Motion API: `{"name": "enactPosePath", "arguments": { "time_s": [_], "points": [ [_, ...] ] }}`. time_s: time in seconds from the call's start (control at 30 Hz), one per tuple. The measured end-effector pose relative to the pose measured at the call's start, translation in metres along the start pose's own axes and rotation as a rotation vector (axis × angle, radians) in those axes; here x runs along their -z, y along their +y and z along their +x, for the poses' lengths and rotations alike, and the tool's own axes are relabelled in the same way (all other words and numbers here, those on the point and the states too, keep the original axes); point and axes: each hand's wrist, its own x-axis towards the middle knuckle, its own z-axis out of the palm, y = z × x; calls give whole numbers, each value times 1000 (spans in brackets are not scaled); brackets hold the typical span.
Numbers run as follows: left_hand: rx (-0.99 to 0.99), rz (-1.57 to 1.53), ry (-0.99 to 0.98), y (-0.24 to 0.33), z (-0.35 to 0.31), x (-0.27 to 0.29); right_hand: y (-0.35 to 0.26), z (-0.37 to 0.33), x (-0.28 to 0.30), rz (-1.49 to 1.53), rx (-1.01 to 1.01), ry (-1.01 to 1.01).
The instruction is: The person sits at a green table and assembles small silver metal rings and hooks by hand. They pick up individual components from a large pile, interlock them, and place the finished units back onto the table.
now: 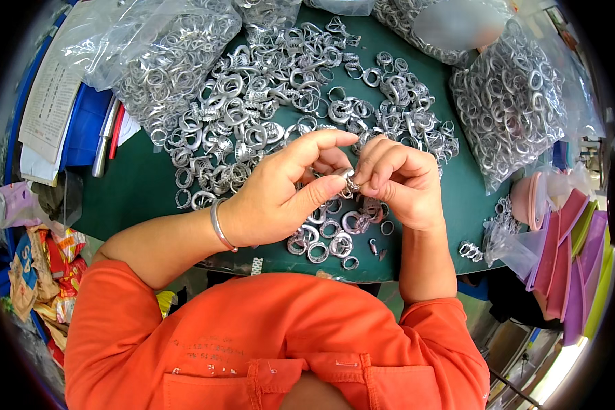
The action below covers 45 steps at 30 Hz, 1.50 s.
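Note:
A small silver ring (349, 184) is held between my two hands, above the front part of a green tabletop (137, 205). My left hand (280, 184) has its thumb and fingers closed on one side of it, the index finger arched over the top. From the other side, my right hand (403, 179) pinches at the same ring; its fingertips partly cover it. Below the hands, several loose silver rings (318, 251) lie near the table's front edge. Beyond them spreads a large heap of silver rings (239, 116), with another cluster of rings (406, 102) to the right.
Clear plastic bags full of rings stand at the back left (164, 75) and right (509, 102). Papers (51, 113), a blue bin (87, 126) and a red pen (115, 133) sit at the left. Far right are a pink cup (524, 201) and coloured plastic pieces (570, 260).

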Motion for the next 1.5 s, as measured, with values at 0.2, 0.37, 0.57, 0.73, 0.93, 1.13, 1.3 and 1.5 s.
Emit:
{"name": "enactPosePath", "arguments": {
  "time_s": [0.2,0.37,0.57,0.73,0.93,1.13,1.3,1.5],
  "points": [
    [-202,386,77,7,2,2,-9,2,-12,-426,81,19],
    [-64,300,71,1,2,7,-14,4,-23,-686,316,3],
    [56,-87,130,0,4,6,-7,-5,-25,-475,102,287],
    [-53,-148,195,-8,5,3,-11,-1,-27,-494,-55,247],
    [-131,-163,146,-9,5,2,-8,-1,-21,-618,37,174],
    [-32,-342,92,-2,4,1,-9,-4,-24,-100,-239,311],
    [13,-220,70,0,5,0,-10,-6,-25,-58,-259,344],
    [85,-231,102,-2,3,1,-8,-3,-27,-332,-124,344]
  ]
}}
